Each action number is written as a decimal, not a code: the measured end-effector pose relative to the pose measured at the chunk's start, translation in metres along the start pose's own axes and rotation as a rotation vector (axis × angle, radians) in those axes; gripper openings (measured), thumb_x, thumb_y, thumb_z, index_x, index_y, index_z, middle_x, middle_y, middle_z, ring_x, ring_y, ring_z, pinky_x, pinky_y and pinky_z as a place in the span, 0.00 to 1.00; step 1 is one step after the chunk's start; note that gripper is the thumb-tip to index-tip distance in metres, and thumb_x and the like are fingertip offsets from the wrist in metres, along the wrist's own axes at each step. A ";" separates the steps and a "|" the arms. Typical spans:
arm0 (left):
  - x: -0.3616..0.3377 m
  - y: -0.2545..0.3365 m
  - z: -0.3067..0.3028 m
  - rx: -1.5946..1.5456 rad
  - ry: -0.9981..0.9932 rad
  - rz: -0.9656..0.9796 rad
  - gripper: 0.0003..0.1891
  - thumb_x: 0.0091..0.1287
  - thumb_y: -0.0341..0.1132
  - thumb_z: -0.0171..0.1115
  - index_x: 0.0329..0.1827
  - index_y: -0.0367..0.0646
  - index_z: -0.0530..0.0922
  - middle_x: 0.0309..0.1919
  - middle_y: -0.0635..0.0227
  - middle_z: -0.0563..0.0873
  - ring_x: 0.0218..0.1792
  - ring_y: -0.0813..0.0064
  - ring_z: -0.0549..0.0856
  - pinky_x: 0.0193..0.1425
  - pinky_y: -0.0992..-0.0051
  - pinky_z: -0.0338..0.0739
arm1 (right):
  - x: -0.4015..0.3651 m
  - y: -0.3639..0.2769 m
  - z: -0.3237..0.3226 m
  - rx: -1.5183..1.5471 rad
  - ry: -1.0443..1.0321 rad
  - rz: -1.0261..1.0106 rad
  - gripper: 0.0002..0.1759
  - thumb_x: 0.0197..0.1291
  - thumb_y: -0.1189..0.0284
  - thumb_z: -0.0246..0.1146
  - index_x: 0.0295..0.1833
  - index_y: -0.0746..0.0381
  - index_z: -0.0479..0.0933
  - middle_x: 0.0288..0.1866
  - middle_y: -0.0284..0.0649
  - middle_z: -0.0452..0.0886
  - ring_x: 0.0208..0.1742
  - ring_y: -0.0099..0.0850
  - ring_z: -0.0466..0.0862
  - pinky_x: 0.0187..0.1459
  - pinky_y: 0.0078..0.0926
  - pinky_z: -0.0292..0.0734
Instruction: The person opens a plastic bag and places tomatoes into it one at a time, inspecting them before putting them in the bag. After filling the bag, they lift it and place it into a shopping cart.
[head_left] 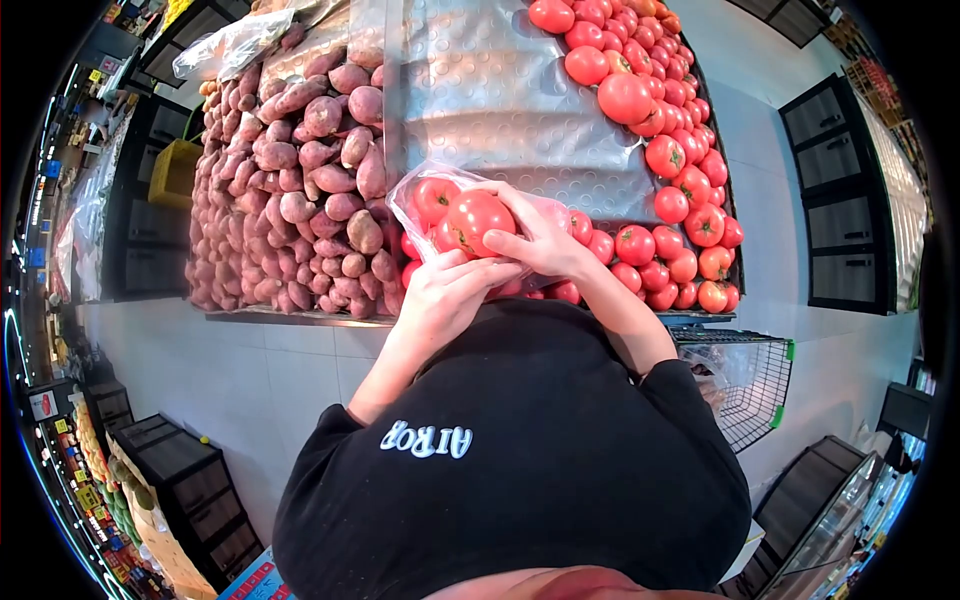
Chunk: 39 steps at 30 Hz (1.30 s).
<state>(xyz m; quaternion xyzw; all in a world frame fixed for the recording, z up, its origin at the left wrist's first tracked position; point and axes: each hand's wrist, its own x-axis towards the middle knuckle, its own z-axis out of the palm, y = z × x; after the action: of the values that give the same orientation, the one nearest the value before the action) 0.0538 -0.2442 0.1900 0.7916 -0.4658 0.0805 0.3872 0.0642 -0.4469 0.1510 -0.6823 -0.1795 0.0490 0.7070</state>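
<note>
A clear plastic bag [402, 200] with red tomatoes in it is held in front of my body, over the near edge of the produce display. My right hand [535, 238] is closed around a large tomato [480, 220], its thumb across the near side and its fingers over the top. Another tomato [434, 198] shows through the film just behind it. Below, my left hand [455, 292] is closed on the bag, with its fingertips touching the right hand's thumb area. Part of the bag is hidden behind both hands.
Sweet potatoes [325, 180] are piled left of a divider. To the right, loose tomatoes [690, 185] line the side and front of a grey bubble-textured liner [510, 110]. A black wire shopping cart [750, 385] stands at my right, and a yellow crate [175, 172] is at far left.
</note>
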 end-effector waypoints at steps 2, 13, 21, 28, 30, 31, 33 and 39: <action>-0.002 -0.005 -0.002 0.033 0.018 0.000 0.18 0.54 0.23 0.70 0.50 0.47 0.89 0.39 0.72 0.92 0.30 0.69 0.83 0.38 0.71 0.82 | 0.005 -0.004 -0.009 -0.256 -0.042 0.000 0.41 0.64 0.48 0.70 0.75 0.60 0.69 0.70 0.51 0.77 0.70 0.46 0.79 0.72 0.40 0.72; -0.003 -0.013 -0.002 0.047 0.151 -0.029 0.16 0.55 0.22 0.74 0.47 0.47 0.91 0.40 0.70 0.94 0.27 0.72 0.82 0.35 0.73 0.81 | 0.003 -0.036 -0.016 -0.908 -0.052 -0.114 0.14 0.70 0.63 0.62 0.45 0.63 0.84 0.45 0.47 0.84 0.44 0.49 0.85 0.49 0.45 0.79; -0.001 -0.021 0.000 -0.030 0.181 -0.165 0.15 0.59 0.18 0.69 0.46 0.44 0.90 0.41 0.64 0.93 0.39 0.64 0.91 0.43 0.71 0.84 | -0.032 -0.002 -0.054 -0.569 0.624 -0.125 0.06 0.68 0.75 0.64 0.44 0.66 0.83 0.43 0.46 0.86 0.48 0.48 0.86 0.55 0.42 0.80; 0.004 -0.014 0.006 -0.029 0.074 -0.325 0.11 0.67 0.26 0.70 0.51 0.45 0.89 0.36 0.67 0.93 0.29 0.70 0.88 0.37 0.73 0.82 | -0.100 0.079 -0.087 -0.915 0.301 0.260 0.27 0.57 0.82 0.62 0.65 0.64 0.76 0.61 0.52 0.80 0.62 0.52 0.82 0.60 0.40 0.81; 0.004 -0.013 0.005 0.004 0.064 -0.337 0.11 0.68 0.28 0.71 0.52 0.44 0.89 0.34 0.69 0.93 0.27 0.73 0.86 0.34 0.74 0.79 | -0.105 0.087 -0.077 -0.891 0.326 0.230 0.33 0.55 0.82 0.65 0.69 0.62 0.72 0.62 0.51 0.79 0.62 0.54 0.81 0.61 0.43 0.81; 0.003 -0.015 0.006 -0.003 0.077 -0.315 0.11 0.68 0.28 0.72 0.52 0.43 0.89 0.33 0.70 0.93 0.26 0.75 0.86 0.32 0.75 0.77 | -0.102 0.087 -0.072 -0.940 0.313 0.269 0.35 0.54 0.82 0.67 0.70 0.61 0.71 0.62 0.51 0.78 0.62 0.54 0.81 0.61 0.44 0.80; 0.003 -0.016 0.006 -0.022 0.089 -0.285 0.11 0.68 0.27 0.72 0.52 0.42 0.89 0.32 0.71 0.93 0.26 0.77 0.85 0.31 0.76 0.76 | -0.097 0.087 -0.065 -1.037 0.287 0.347 0.38 0.51 0.81 0.69 0.71 0.60 0.70 0.62 0.52 0.78 0.63 0.54 0.81 0.63 0.47 0.79; 0.007 -0.014 0.003 -0.047 0.037 -0.223 0.11 0.67 0.26 0.71 0.51 0.41 0.88 0.31 0.71 0.93 0.28 0.74 0.86 0.36 0.75 0.80 | -0.092 0.088 -0.072 -1.015 0.307 0.335 0.37 0.49 0.79 0.73 0.69 0.58 0.73 0.62 0.49 0.78 0.62 0.54 0.81 0.61 0.47 0.80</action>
<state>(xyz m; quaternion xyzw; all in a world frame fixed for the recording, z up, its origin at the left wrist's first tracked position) 0.0681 -0.2472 0.1842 0.8277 -0.3691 0.0407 0.4208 0.0174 -0.5388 0.0472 -0.9558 0.0353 -0.0318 0.2901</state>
